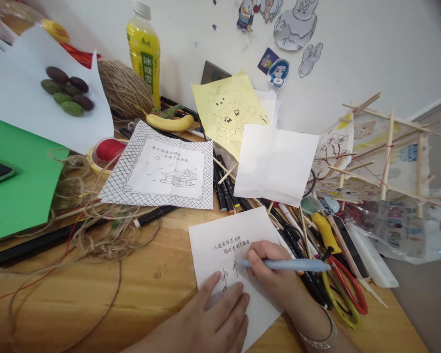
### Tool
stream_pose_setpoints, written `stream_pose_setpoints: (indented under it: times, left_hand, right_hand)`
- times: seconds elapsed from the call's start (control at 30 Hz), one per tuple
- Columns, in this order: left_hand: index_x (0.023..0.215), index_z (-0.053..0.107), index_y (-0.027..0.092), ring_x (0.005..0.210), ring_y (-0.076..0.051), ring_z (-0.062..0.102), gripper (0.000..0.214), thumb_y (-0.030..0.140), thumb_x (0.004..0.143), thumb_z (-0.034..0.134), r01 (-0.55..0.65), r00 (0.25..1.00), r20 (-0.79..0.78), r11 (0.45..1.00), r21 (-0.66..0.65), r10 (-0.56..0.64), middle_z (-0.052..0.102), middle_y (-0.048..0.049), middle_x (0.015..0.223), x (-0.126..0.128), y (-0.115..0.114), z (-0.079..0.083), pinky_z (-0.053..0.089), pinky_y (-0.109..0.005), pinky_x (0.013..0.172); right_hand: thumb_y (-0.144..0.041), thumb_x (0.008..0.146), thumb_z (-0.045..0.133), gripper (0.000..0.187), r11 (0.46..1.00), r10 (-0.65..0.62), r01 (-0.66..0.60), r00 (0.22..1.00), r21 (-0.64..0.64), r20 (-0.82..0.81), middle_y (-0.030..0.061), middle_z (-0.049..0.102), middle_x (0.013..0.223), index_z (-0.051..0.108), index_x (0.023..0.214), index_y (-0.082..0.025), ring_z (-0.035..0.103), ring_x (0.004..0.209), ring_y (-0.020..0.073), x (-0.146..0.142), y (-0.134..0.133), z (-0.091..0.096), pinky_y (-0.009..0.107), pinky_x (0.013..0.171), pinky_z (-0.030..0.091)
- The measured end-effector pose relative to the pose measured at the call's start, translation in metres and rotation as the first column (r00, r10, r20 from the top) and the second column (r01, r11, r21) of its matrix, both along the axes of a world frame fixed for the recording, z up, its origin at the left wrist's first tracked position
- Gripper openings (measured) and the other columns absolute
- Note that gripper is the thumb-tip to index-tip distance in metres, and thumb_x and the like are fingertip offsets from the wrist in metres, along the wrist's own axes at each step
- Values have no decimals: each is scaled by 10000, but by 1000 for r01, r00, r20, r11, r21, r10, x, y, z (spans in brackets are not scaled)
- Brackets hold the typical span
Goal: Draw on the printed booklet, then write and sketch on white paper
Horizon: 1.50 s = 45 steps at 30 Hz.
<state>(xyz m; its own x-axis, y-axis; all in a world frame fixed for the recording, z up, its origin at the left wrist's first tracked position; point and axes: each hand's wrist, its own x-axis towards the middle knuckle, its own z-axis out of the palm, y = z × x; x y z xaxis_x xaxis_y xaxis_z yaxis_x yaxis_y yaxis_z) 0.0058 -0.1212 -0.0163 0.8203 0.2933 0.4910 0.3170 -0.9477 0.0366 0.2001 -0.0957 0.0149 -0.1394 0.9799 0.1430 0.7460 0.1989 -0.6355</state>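
Observation:
My right hand [270, 272] pinches a light blue pen [297, 265], its tip on a white sheet of paper [209, 240] at the front of the desk. Two lines of handwritten characters run across the upper part of that sheet, with small leafy stem drawings below them. My left hand [216, 314] lies flat on the lower part of the sheet, fingers spread, holding no object. Just beyond is another paper [176, 169] with a crosshatched border, some writing and a drawn pavilion. To its right rests a blank white sheet [275, 162].
Markers [224, 189], sticks and red-and-yellow-handled scissors [347, 289] crowd the right side. Behind stand a yellow drink bottle [144, 54], a twine ball [125, 86] and a banana [170, 122]. Loose twine [113, 240] and green paper [18, 196] lie left; a stick frame [387, 152] stands right.

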Motion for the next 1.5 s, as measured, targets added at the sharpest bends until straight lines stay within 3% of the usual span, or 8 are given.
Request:
stream_pose_setpoints:
  times: [0.43, 0.93, 1.33, 1.5]
  left_hand:
    - [1081, 659, 191, 1110, -220, 545, 259, 261, 966, 438, 7, 1000, 4, 1000, -5, -7, 676, -32, 1167, -2, 0, 2, 368, -394, 984]
    - [1072, 655, 192, 1099, -220, 549, 249, 246, 969, 435, 16, 1000, 10, 1000, 18, -17, 681, -23, 1157, 0, 2, -1, 357, -406, 972]
    - [1092, 650, 182, 1125, -227, 546, 244, 292, 948, 487, 11, 1000, -16, 1000, -20, -12, 670, -42, 1184, -3, -1, 3, 355, -401, 991]
    - [1100, 649, 185, 1134, -229, 542, 253, 313, 932, 509, 3, 1000, -20, 1000, -20, -4, 668, -45, 1189, -3, -3, 2, 376, -398, 970]
  right_hand:
    - [-261, 852, 434, 321, 1000, -8, 8, 1000, 24, -20, 9, 561, 522, 471, 538, -207, 508, 504, 142, 1, -1, 2, 257, 509, 410]
    - [-277, 839, 412, 341, 1000, -5, 5, 1000, -8, -17, -7, 494, 477, 363, 505, -223, 467, 470, 136, -2, 1, 2, 260, 500, 398]
    - [-242, 835, 427, 323, 999, -12, 13, 1000, 34, -28, 2, 543, 485, 448, 515, -206, 500, 461, 138, -1, -1, 2, 253, 471, 406]
    - [-195, 843, 405, 319, 991, 72, -76, 997, 111, 39, 28, 642, 536, 556, 563, -194, 592, 513, 155, -2, -7, 5, 252, 515, 445]
